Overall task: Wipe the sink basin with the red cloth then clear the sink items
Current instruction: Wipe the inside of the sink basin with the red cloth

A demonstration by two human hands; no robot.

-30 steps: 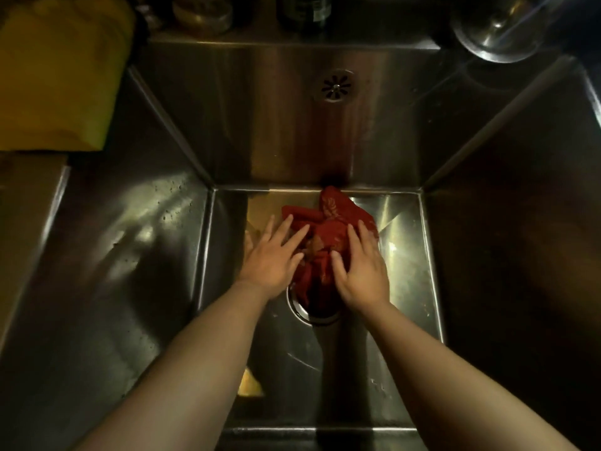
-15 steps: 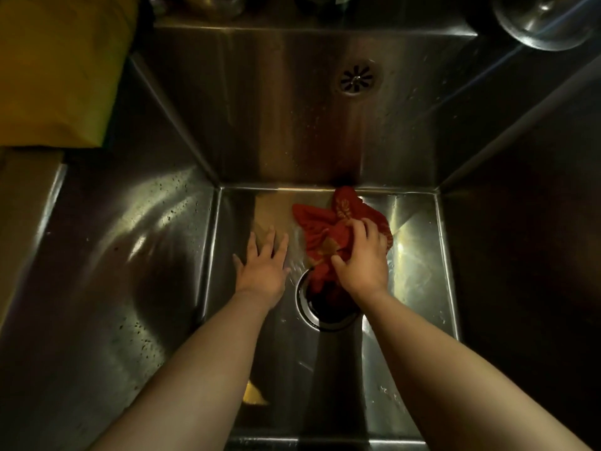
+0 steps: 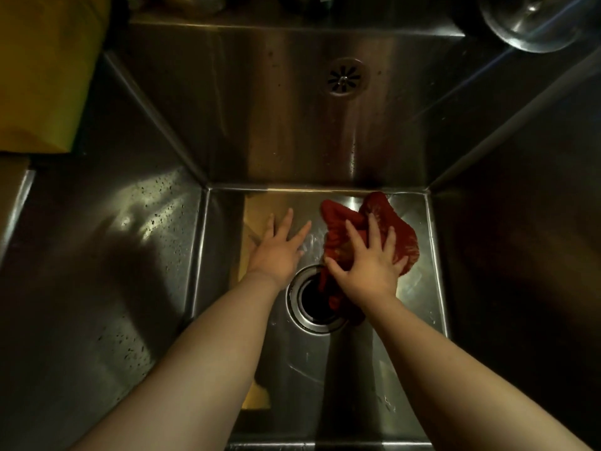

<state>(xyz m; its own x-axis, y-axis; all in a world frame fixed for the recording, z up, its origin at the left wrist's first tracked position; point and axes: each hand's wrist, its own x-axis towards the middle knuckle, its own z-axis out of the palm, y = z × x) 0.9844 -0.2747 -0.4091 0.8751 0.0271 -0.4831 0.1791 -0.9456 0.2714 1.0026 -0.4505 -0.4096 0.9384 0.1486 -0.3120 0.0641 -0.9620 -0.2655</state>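
Red cloth [image 3: 370, 236] pressed under right hand [image 3: 370, 268], fingers spread; left hand [image 3: 279, 255] flat on sink floor [image 3: 419, 288].

Yellow cloth [image 3: 42, 70] L, metal bowl [image 3: 533, 22] R

On the sink basin [image 3: 325, 369] floor the cloth [image 3: 406, 245] lies toward the back right corner, one end over the drain [image 3: 312, 301] at the centre — right hand [image 3: 370, 268] on it, left hand [image 3: 276, 255] flat just left, touching the floor

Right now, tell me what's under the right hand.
The right hand presses the red cloth, whose near end trails over the drain. The sink floor beneath is hidden.
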